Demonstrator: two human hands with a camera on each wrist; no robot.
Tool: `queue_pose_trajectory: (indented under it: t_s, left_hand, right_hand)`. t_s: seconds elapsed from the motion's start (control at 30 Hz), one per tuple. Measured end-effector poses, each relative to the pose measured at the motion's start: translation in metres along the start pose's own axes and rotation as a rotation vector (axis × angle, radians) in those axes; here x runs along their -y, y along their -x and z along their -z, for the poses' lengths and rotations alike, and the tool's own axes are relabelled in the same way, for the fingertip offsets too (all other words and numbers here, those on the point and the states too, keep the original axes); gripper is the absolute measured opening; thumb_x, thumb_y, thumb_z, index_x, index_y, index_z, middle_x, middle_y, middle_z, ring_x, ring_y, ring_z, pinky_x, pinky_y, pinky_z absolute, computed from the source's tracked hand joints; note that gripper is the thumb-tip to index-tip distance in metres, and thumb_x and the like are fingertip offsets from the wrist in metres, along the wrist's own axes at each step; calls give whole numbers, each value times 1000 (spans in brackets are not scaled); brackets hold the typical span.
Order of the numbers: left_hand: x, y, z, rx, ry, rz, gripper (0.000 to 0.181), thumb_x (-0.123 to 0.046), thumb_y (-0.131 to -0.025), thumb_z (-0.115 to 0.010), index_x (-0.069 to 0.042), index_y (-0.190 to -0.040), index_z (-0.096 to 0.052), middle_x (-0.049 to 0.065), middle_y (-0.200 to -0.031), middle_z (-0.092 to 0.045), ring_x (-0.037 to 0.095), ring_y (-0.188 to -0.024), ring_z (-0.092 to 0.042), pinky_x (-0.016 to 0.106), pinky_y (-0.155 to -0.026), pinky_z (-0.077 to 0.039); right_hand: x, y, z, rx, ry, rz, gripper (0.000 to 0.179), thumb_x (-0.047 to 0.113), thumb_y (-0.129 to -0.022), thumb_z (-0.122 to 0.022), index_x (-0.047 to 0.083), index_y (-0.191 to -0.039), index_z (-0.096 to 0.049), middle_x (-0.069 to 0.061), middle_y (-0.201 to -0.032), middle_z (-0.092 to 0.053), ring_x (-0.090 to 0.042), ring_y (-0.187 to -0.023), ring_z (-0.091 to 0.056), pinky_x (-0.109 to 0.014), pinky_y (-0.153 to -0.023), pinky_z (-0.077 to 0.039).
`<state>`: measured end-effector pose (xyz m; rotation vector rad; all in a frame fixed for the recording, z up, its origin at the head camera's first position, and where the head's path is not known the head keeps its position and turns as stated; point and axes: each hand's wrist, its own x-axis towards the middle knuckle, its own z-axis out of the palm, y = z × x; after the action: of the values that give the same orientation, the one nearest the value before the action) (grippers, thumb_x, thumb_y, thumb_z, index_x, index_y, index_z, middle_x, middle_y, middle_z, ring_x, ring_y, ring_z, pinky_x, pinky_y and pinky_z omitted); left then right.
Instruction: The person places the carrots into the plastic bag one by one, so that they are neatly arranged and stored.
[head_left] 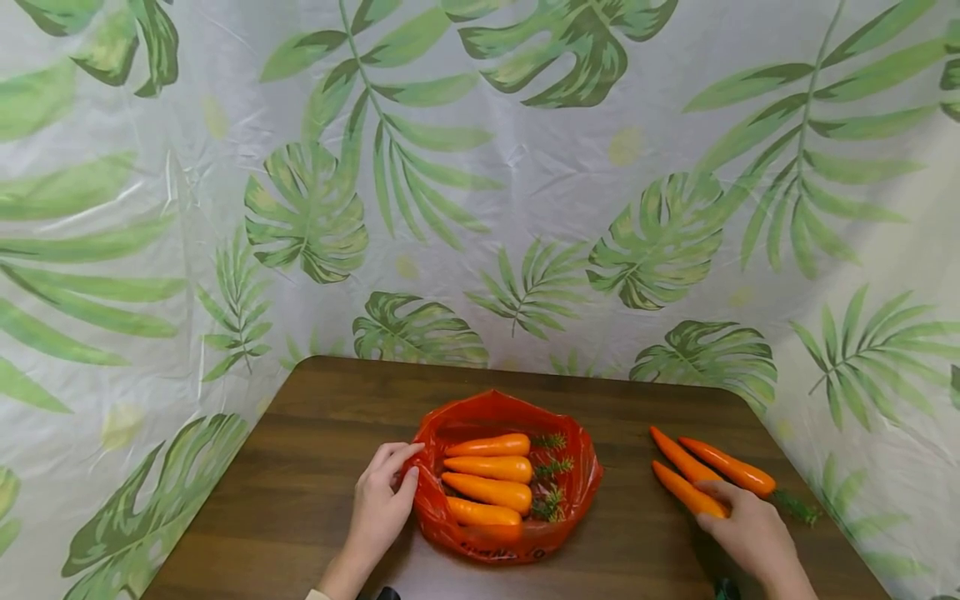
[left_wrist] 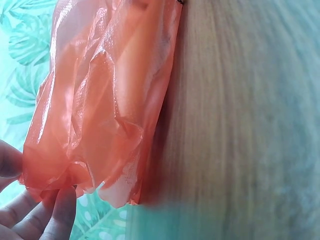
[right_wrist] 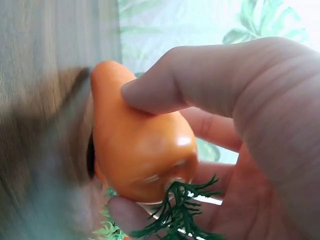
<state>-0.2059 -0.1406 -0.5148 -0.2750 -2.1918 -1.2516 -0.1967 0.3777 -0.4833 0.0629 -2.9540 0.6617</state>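
A red plastic bag [head_left: 588, 479] lies with its mouth open in the middle of the head view. Inside it are several orange carrots [head_left: 491, 467] with green tops, side by side, tips to the left. My left hand [head_left: 381, 500] pinches the bag's left rim between thumb and fingers; the left wrist view shows the crumpled plastic [left_wrist: 90, 130] there. To the right, my right hand [head_left: 753, 529] grips the thick end of a carrot [head_left: 675, 485]. In the right wrist view the thumb presses on that carrot [right_wrist: 140, 145], whose green top hangs free. Two other carrots [head_left: 731, 467] lie beside it.
The brown wooden table [head_left: 330, 417] carries everything. A leaf-patterned sheet [head_left: 540, 200] hangs behind the table's back edge and shows at both sides. Small dark objects [head_left: 726, 590] show at the bottom edge of the head view.
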Motion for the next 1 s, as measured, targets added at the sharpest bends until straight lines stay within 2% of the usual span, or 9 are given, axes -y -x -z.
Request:
queue_pose_trajectory:
  t_s: [0.23,0.4,0.6,0.73,0.9,1.0]
  left_hand:
    - [1,0,-1,-5,-1,-16,35,3,-86,-74,-15,-116,-76,-3,-110,-64,11,-92,-62,26,-71,-57]
    - [1,0,-1,-6,5,-25,35,3,-85,-74,-14,-116,-76,-2,-110,-64,11,-91,-62,26,-70,-56]
    - [2,0,-1,-7,2,-33,35,4,-85,-74,-14,-115,-76,-3,-110,-64,12,-90,-62,26,-70,-56]
    - [2,-1,-1,-14,2,-40,35,3,-85,-74,-14,-115,-76,-4,-110,-64,13,-90,-63,27,-69,-56]
    - [2,0,-2,-12,4,-44,35,3,-85,-74,-14,-115,-76,-4,-110,-64,12,-91,-63,28,-69,-57]
    - [2,1,-1,-10,5,-39,35,3,-85,-74,-15,-115,-76,-5,-110,-64,11,-91,-62,28,-69,-57]
  right_hand:
    - [2,-2,-5,-92,-11,49,45,30,-88,-77,6,-125,-70,-22,-114,-69,-50,-98,-62,-60,-74,-49]
    - [9,-2,-5,-125,-23,77,40,23,-86,-77,9,-123,-71,-21,-114,-69,-45,-96,-63,-51,-70,-49]
    - [18,-3,-1,-108,-53,84,39,21,-86,-76,9,-123,-71,-18,-110,-71,-35,-91,-64,-38,-66,-45]
    - [28,-6,4,-86,-71,75,40,20,-87,-74,10,-126,-70,-15,-109,-72,-28,-85,-64,-35,-65,-44]
    - [40,-8,10,-19,-82,34,45,23,-91,-71,7,-132,-65,-7,-96,-73,-18,-66,-54,-33,-58,-40]
    - [42,-8,9,5,-78,17,47,26,-91,-73,5,-133,-64,-4,-92,-73,-17,-63,-53,-33,-57,-39]
